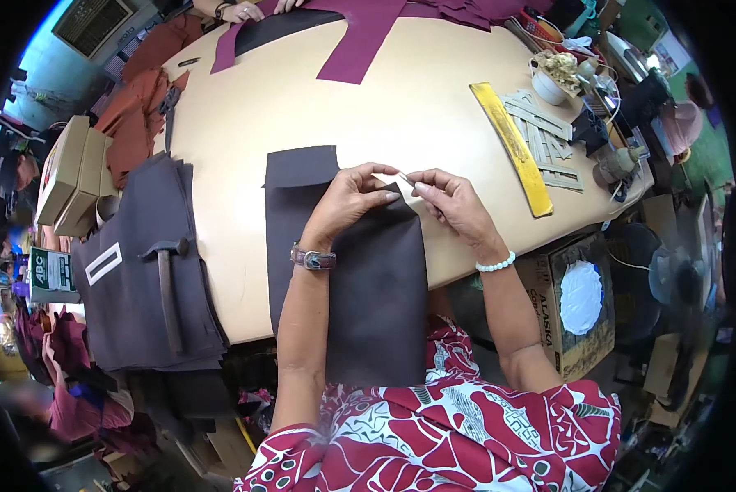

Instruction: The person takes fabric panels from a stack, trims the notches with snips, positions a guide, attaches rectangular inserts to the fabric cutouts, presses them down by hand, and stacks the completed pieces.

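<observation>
My left hand (345, 203) is curled at the upper corner of a dark brown sheet (376, 287), its thumb lying against the sheet's edge. That sheet hangs over the table edge toward my lap. In a pinch between thumb and index finger, my right hand (454, 203) has a small, thin, light-coloured piece (406, 179), too small to name. My left index fingertip meets its other end. Beneath my left wrist lies another dark brown sheet (301, 172), flat on the table (442, 98).
A hammer (167, 287) and a pale rectangular frame (103, 264) rest on a stack of dark sheets (130, 328) at left. A yellow strip (512, 148) and pale slotted templates (540, 131) lie at right. Across the table, another person's hands (241, 11) touch maroon pieces (360, 41).
</observation>
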{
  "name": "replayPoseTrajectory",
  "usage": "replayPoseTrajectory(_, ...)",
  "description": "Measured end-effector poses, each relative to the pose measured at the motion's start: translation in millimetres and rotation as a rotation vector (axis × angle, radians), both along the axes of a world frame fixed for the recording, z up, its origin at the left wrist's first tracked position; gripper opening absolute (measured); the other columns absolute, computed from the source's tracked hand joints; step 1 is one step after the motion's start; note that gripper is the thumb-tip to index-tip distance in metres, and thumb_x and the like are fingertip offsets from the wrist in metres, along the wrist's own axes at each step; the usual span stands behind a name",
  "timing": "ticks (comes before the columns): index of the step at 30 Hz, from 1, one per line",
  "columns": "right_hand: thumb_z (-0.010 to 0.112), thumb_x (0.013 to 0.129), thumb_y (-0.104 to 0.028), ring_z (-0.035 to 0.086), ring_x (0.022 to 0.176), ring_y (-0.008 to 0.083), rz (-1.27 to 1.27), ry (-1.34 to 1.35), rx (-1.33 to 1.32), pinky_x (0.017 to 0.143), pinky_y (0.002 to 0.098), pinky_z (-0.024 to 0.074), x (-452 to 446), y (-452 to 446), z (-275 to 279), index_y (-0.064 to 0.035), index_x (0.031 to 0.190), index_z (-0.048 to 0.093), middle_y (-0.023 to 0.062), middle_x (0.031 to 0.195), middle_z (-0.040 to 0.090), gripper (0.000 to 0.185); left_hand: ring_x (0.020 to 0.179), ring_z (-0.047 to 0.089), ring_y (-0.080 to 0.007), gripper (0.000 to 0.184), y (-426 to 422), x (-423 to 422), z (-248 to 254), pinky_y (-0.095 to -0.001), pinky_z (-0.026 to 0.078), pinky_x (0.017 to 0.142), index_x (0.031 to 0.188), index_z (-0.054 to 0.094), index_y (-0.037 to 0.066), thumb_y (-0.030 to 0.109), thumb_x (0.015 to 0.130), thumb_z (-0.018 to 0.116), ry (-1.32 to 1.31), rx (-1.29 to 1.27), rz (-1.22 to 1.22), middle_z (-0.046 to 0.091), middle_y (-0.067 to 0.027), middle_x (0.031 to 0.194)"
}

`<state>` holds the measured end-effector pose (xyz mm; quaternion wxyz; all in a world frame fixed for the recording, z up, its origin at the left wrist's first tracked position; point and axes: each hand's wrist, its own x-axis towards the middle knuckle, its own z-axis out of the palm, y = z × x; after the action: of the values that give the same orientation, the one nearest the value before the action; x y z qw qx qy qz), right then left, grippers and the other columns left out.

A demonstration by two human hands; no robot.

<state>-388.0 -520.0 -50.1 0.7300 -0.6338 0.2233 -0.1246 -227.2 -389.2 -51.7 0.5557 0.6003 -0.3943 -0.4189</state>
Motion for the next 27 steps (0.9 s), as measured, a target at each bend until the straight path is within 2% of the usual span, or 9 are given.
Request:
replayPoseTrajectory(1, 0.059, 0.090, -0.017, 0.043, 0.056, -0.0012, 0.024, 0.052, 0.022, 0.047, 0.0132, 0.0339, -2, 1, 2, -0.0025, 0.116, 0.058, -0.0014, 0.082, 0.062, 0.030, 0.075, 0.058, -0.0059, 0.035, 1, -2, 0, -0.0205, 0.047, 0.070, 0.113, 0.058, 0.001, 0.001, 0.079, 0.066, 0.025, -0.005, 0.012, 0.067, -0.0029, 0.083)
replayPoseTrajectory(3, 0.059, 0.089, -0.016, 0.042, 0.055, -0.0012, 0.000, -0.004, 0.001, 0.047, 0.0131, 0.0337, -4, 2, -6, -0.0014, 0.121, 0.054, 0.0000, 0.082, 0.063, 0.035, 0.076, 0.060, -0.0069, 0.048, 2, -2, -1, -0.0211, 0.047, 0.071, 0.123, 0.051, 0.003, -0.002, 0.078, 0.066, 0.076, 0.023, 0.016, 0.067, -0.0039, 0.084)
replayPoseTrajectory(7, 0.059, 0.089, -0.013, 0.050, 0.060, 0.0006, -0.008, -0.020, -0.043, 0.050, 0.0141, 0.0362, -5, 0, -9, 0.0006, 0.130, 0.043, 0.0034, 0.084, 0.065, 0.046, 0.074, 0.058, -0.0060, 0.048, 2, -4, -3, -0.0204, 0.045, 0.071, 0.125, 0.049, 0.003, 0.001, 0.080, 0.065, 0.105, -0.001, 0.039, 0.067, -0.0030, 0.083)
replayPoseTrajectory(10, 0.059, 0.088, -0.011, 0.059, 0.070, 0.0051, -0.001, 0.006, -0.078, 0.057, 0.0157, 0.0401, -4, 4, -2, 0.0019, 0.133, 0.039, 0.0055, 0.087, 0.067, 0.050, 0.073, 0.056, -0.0056, 0.049, 2, -2, -7, -0.0199, 0.044, 0.070, 0.128, 0.046, 0.004, 0.002, 0.082, 0.063, 0.100, -0.019, 0.048, 0.066, -0.0023, 0.082)
replayPoseTrajectory(13, 0.059, 0.088, -0.010, 0.063, 0.079, 0.0097, 0.003, -0.009, -0.067, 0.062, 0.0174, 0.0425, -4, 4, -5, 0.0024, 0.134, 0.036, 0.0070, 0.087, 0.067, 0.053, 0.073, 0.055, -0.0054, 0.051, 2, -2, -10, -0.0197, 0.043, 0.070, 0.130, 0.044, 0.004, 0.003, 0.083, 0.063, 0.098, -0.029, 0.039, 0.066, -0.0017, 0.081)
replayPoseTrajectory(24, 0.063, 0.086, -0.012, 0.060, 0.072, 0.0064, -0.009, 0.015, -0.079, 0.056, 0.0162, 0.0393, -3, 4, -4, 0.0023, 0.135, 0.035, 0.0071, 0.082, 0.068, 0.058, 0.078, 0.057, -0.0058, 0.056, 3, -2, -9, -0.0209, 0.044, 0.075, 0.135, 0.041, 0.006, 0.002, 0.084, 0.061, 0.101, -0.027, -0.008, 0.067, -0.0027, 0.087)
replayPoseTrajectory(27, 0.063, 0.086, -0.012, 0.059, 0.069, 0.0050, -0.016, 0.010, -0.083, 0.053, 0.0156, 0.0377, -3, 3, -7, 0.0020, 0.134, 0.035, 0.0064, 0.080, 0.068, 0.058, 0.081, 0.057, -0.0044, 0.059, 4, -1, -8, -0.0201, 0.043, 0.080, 0.137, 0.039, 0.006, 0.003, 0.083, 0.063, 0.094, -0.013, -0.026, 0.068, -0.0036, 0.090)
